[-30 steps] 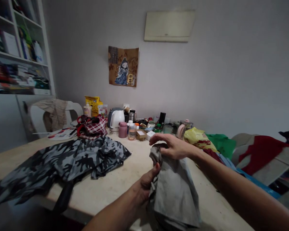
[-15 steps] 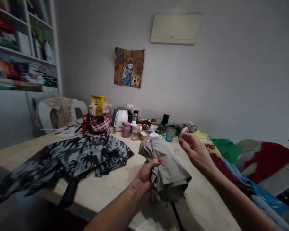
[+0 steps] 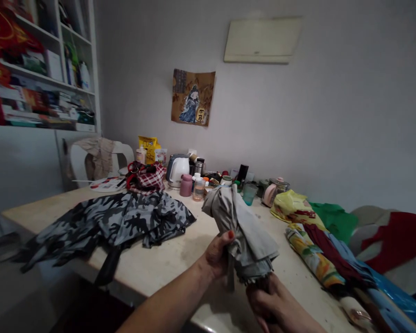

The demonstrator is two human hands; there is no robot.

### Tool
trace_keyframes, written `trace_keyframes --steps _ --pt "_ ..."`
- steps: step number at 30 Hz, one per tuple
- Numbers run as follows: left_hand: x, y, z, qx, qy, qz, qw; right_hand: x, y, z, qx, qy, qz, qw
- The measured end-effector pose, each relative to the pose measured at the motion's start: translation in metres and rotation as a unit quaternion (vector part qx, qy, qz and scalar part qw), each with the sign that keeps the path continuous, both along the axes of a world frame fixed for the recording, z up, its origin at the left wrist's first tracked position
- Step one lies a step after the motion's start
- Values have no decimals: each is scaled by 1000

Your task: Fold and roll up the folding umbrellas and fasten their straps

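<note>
A grey folding umbrella (image 3: 241, 226), loosely gathered, is held over the table in front of me. My left hand (image 3: 219, 254) is closed around the side of its canopy, thumb on the cloth. At the lower end of the same umbrella, my right hand (image 3: 268, 300) is wrapped round the shaft or handle, which its fingers mostly hide. To the left lies a camouflage umbrella (image 3: 125, 219), half spread, its black handle (image 3: 108, 268) sticking out past the table edge. On the right rests a folded yellow floral umbrella (image 3: 314, 254) beside a dark red one (image 3: 327, 247).
Along the back of the table (image 3: 173, 263) stand a white kettle (image 3: 179, 171), a pink jar (image 3: 186, 186), a teal cup (image 3: 250, 194) and several bottles. A checkered cloth bag (image 3: 148, 178) sits at back left, a yellow plastic bag (image 3: 294, 206) at right. A white chair (image 3: 79, 162) stands beyond.
My right hand has come down from the raised, open pose at the right and closed on the grey umbrella's lower end. The left hand keeps its hold. The view has turned slightly.
</note>
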State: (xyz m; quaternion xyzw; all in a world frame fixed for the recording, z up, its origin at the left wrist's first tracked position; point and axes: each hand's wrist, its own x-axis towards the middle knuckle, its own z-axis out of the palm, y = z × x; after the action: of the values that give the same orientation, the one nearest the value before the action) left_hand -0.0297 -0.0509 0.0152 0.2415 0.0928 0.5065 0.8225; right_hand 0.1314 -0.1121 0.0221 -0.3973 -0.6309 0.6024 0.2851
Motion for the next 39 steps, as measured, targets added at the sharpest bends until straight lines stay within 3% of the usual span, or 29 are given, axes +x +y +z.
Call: trace_keyframes --steps 5,8,10,12,14,17,19,21,24,27,30,31,33,36,37,39 --pt "-1 5 -13 54 -15 -58 997 -3 2 -28 -62 91 42 993" --pt "-2 5 -13 80 -4 -80 994 4 5 -27 -59 53 73 994" --pt "-2 6 -12 76 -3 -59 995 20 10 -12 -23 -34 101 994" --pt "-3 8 -11 55 -6 -22 998 44 18 15 44 -155 100 982" --pt "-2 10 -9 35 -6 -6 999 67 27 52 150 -227 -24 962" --pt "2 11 -8 14 6 -15 1000 79 38 109 323 -248 -152 901" --pt "6 7 -5 5 18 -20 1000 68 42 137 409 -245 -155 865" --pt "7 0 -1 14 26 -21 999 46 43 154 484 -215 -110 841" --pt "8 -11 7 43 39 -26 998 6 44 168 605 -266 -31 749" --pt "10 -21 15 81 65 37 994 -32 47 178 632 -383 39 673" --pt "17 -27 21 89 149 66 983 -63 57 187 615 -470 111 623" --pt "19 -30 23 86 184 70 977 -70 62 190 595 -491 126 624" --pt "24 -33 24 79 240 79 964 -80 73 197 545 -518 102 651" --pt "28 -38 27 73 271 90 956 -82 80 210 505 -505 -28 699" --pt "29 -40 27 77 274 95 954 -80 79 214 508 -491 -35 707" --pt "29 -41 29 106 273 116 949 -76 71 214 528 -478 31 701"
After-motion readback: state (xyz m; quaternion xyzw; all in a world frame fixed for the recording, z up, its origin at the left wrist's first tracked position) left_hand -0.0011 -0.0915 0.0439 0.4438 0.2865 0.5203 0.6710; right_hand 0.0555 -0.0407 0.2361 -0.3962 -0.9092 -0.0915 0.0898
